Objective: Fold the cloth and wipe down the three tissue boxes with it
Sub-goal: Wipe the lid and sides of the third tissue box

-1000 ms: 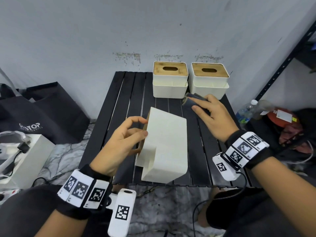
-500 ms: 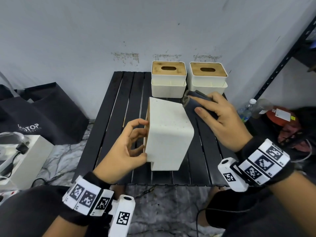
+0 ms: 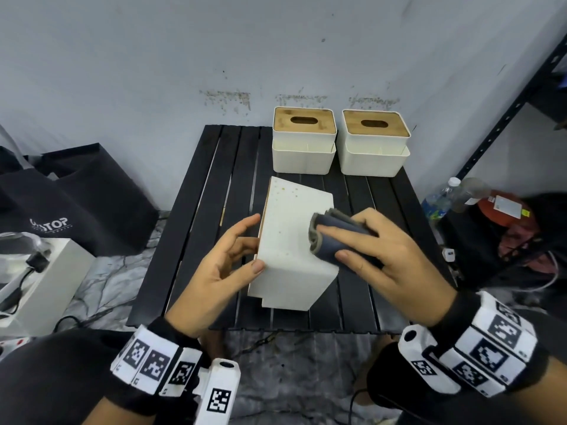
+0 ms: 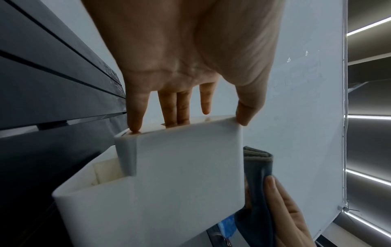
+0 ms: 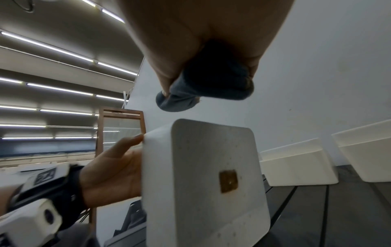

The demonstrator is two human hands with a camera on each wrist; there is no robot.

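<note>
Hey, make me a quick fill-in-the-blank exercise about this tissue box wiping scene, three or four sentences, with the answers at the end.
1. The right hand presses a folded ____ against the tipped tissue box.
2. The left hand steadies that box from its ____ side.
3. ____ other tissue boxes stand upright at the back of the table.
4. Their lids are made of ____.

Answers: cloth; left; Two; wood

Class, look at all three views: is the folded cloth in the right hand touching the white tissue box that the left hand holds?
Touching. The left wrist view shows the folded cloth pressed flat against the side of the tissue box, no gap visible; the head view agrees.
</note>
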